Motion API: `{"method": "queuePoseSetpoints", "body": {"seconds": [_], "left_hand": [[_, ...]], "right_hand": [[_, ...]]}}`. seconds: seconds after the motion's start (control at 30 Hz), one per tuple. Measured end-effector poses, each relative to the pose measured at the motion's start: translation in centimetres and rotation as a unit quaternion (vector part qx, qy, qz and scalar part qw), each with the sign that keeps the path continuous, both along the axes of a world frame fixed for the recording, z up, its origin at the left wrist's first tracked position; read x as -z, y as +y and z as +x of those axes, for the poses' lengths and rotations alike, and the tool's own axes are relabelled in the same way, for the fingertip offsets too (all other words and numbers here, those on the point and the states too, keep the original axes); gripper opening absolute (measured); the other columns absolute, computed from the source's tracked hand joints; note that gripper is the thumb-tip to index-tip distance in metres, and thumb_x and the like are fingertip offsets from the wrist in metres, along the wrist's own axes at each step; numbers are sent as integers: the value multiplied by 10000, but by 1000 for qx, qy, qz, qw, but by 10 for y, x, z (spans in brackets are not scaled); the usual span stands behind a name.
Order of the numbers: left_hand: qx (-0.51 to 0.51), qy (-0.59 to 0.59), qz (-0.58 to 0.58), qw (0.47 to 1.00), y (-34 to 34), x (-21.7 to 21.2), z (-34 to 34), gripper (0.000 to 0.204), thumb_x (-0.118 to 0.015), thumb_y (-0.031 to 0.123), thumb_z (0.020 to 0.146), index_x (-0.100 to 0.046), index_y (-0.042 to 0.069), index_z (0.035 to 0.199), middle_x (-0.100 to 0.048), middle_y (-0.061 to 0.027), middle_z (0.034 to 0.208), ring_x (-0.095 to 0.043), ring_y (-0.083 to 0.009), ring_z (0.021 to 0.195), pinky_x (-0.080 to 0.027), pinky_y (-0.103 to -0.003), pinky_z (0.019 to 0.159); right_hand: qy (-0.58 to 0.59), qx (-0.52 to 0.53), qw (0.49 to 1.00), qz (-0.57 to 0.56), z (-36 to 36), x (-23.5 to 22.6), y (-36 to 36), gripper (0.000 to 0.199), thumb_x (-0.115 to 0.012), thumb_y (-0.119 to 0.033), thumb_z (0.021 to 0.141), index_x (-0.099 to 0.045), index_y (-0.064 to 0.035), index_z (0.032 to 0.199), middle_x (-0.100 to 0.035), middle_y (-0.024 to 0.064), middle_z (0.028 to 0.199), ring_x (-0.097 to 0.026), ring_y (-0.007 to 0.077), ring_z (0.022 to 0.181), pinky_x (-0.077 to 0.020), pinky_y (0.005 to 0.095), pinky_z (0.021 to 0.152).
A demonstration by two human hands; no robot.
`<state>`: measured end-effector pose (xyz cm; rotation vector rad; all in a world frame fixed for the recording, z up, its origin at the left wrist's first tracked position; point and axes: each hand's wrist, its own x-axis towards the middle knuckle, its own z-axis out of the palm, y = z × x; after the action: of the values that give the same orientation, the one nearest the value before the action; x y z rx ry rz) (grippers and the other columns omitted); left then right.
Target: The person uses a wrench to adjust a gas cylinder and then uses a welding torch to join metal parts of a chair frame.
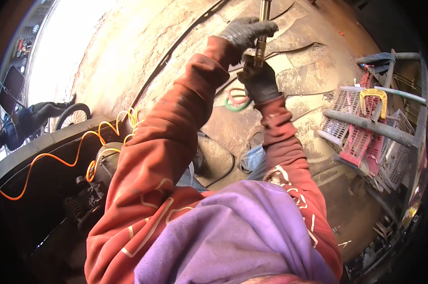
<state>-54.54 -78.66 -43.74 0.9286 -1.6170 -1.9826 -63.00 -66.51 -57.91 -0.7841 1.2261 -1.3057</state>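
A shiny metal rod (261, 43) with a thicker brass-coloured lower end stands out in front of me, its top cut off by the upper edge of the view. My left hand (242, 33), in a grey work glove, is closed on the rod's upper part, its fingers laid across the metal. Just below, my right hand (260, 83), in a dark glove, is wrapped round the lower end. Both sleeves are rust-orange. Under my right hand, green and pink rings (237, 99) lie on the floor; the glove covers part of them.
Plastic crates (342, 111) and a yellow horseshoe-shaped piece (372, 102) sit in a metal-tube frame (370, 125) at right. A coiled orange hose (57, 160) runs over a dark bin edge at left. A black cable (164, 61) crosses the floor. Another person (22, 124) is near a wheel (74, 116).
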Motion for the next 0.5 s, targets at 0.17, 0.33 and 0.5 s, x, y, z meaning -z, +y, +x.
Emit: {"method": "queuePoseSetpoints", "body": {"seconds": [0.17,0.33,0.5], "left_hand": [[-8,143,120,982,-12,34,-5,342,-657,330,973,-712,-7,961,-712,-134,851,-656,-246,657,-551,-386,664],[-279,71,25,957,-29,99,-26,323,-732,307,903,-627,9,834,-556,-72,569,-541,-200,449,-451,-365,424],[-309,-132,-120,934,-43,151,13,488,-652,467,925,-675,-20,914,-663,-186,726,-658,-356,671,-519,-447,624]], "right_hand": [[-364,-40,930,-29,1,-15,32,527,-673,-387,955,-552,-38,1331,-665,151,1151,-682,300,949,-582,413,851],[-265,-123,956,-32,-21,10,-8,556,-713,-414,949,-555,-62,1350,-684,95,1013,-697,253,865,-627,428,716],[-139,-91,985,52,-9,37,-35,588,-584,-588,968,-630,-49,1197,-702,132,923,-696,269,720,-598,421,567]]}}
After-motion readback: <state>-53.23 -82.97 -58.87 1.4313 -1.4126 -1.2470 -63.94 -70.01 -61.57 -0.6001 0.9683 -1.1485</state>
